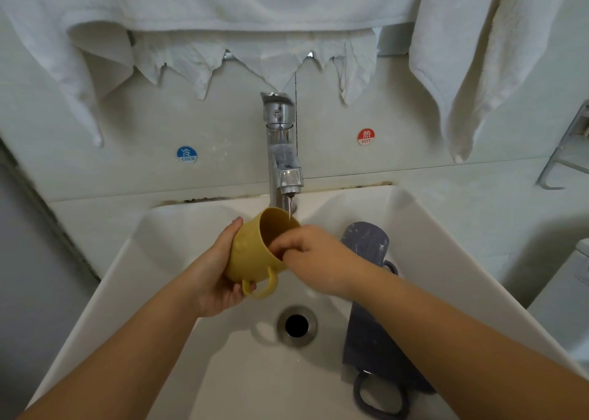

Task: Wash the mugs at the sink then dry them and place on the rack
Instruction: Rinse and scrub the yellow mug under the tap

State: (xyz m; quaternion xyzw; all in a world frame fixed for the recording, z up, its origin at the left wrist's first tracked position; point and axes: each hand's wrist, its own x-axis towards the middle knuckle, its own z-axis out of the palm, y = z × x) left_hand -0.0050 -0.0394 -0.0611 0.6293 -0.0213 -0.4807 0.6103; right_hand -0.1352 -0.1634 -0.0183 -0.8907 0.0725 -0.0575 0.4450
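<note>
Presently, three mugs counted: one yellow mug held at frame centre under the tap, tipped on its side with the mouth toward 1 o'clock and the handle hanging at 6 o'clock; two dark blue-grey mugs in the sink. Upper blue mug lying at 3 o'clock of the yellow one, handle partly hidden behind the right forearm. Lower blue mug at 5 o'clock, body mostly covered by the same forearm, only its flank and looped handle showing near the bottom edge.

Two hands. Left hand cupped round the yellow mug's body from 9 o'clock, thumb up by the rim, fingertips under the handle. Right hand at the rim from 3 o'clock, fingers curled over the lip and into the mouth; fingertips lost inside, so exact contact hard to judge.

One thin stream of water falling from the spout onto the far rim. One drain at 6 o'clock.

Three white cloths hung along 12 o'clock: large towel, crumpled thin cloth beneath it, another towel at 2 o'clock; all cut off by the top edge. Metal rack at 3 o'clock, cropped by the frame.

Two round stickers: blue sticker reading "COLD", red sticker reading "HOT", each with a Chinese character.
</note>
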